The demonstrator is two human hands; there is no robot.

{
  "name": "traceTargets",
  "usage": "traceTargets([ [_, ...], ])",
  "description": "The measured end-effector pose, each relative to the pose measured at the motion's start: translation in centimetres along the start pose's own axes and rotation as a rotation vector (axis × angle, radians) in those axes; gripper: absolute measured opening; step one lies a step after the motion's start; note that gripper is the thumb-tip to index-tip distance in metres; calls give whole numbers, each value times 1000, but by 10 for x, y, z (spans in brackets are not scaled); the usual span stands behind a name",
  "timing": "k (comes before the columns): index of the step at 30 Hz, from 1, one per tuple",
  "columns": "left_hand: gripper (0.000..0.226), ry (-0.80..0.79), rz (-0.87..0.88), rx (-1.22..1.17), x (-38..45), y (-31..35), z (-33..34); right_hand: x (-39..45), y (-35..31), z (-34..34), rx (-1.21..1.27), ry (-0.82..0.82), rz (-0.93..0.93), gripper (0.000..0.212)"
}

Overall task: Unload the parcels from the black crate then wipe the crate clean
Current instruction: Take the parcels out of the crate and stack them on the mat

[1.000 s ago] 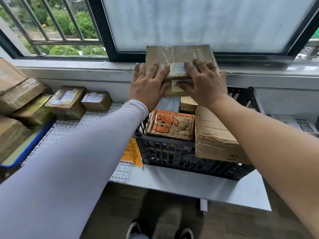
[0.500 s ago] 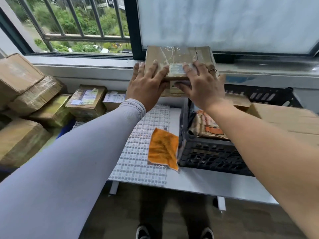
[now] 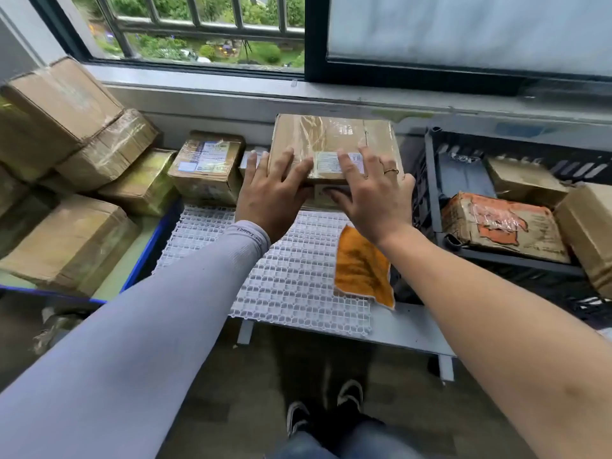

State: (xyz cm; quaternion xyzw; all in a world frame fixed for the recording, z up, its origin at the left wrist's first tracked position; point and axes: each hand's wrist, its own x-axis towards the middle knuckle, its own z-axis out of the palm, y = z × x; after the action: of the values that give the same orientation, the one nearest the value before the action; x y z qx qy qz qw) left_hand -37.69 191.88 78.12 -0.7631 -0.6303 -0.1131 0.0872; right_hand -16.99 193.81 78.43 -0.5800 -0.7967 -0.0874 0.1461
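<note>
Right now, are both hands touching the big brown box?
Touching. The head view shows the left hand and the right hand gripping the taped parcel, fingers over its top, thumbs underneath.

Soft, even daylight enters through the black-framed window [image 3: 308, 38] at the top. Clear packing tape on the brown cardboard parcel [image 3: 334, 140] shows glare. Wide-angle distortion bends the edges, where stacked cardboard boxes [image 3: 63, 104] blur slightly.
</note>
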Motion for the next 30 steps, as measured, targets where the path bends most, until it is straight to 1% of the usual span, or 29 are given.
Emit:
traceTargets([
  [9,59,-134,-82,-43,-48,-26,46,-23,-35,60,43,-119,-37,70],
  [20,57,-282,-116,-51,-83,-56,100,-42,-67,124,114,-268,-27,68],
  [25,56,-325,-105,-127,-95,-86,124,-43,-94,148,107,-321,4,67],
  [30,51,-321,-70,-199,-114,-131,153,-50,-140,172,97,-421,72,63],
])
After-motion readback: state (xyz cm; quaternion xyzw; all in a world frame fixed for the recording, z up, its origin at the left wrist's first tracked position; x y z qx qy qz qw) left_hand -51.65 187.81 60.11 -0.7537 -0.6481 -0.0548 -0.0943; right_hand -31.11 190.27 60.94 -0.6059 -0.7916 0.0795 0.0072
